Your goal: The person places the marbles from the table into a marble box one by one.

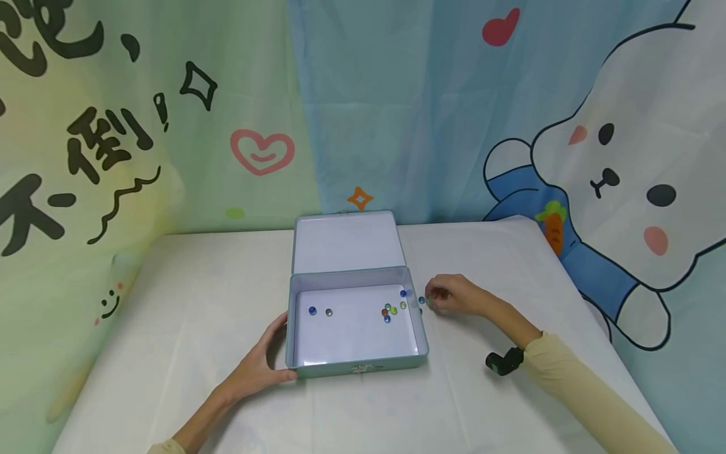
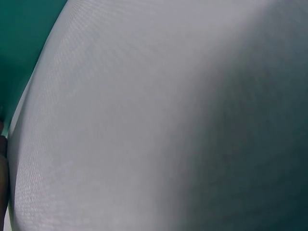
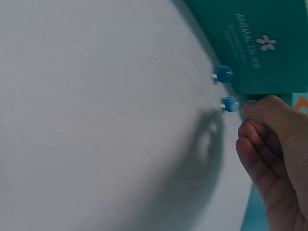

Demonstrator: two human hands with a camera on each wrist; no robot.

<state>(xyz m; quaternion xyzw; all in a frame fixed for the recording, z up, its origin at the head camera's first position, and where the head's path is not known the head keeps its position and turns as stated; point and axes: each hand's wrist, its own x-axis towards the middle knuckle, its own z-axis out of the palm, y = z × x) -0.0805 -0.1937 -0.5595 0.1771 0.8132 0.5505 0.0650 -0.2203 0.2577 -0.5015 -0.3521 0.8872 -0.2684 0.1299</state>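
Note:
A shallow pale-green tin box stands on the white cloth, its lid laid back. Inside, a blue marble and a greyish marble lie at the left, several coloured marbles at the right. Against the box's left side and front corner rests my left hand, thumb and fingers spread. Just outside the right wall, my right hand pinches a green marble between thumb and fingers, mostly hidden. Two blue marbles sit on the cloth beside that wall.
The white-covered table runs back to a printed curtain. A black wrist camera hangs below my right sleeve. In the left wrist view, mostly white cloth and a green box side show.

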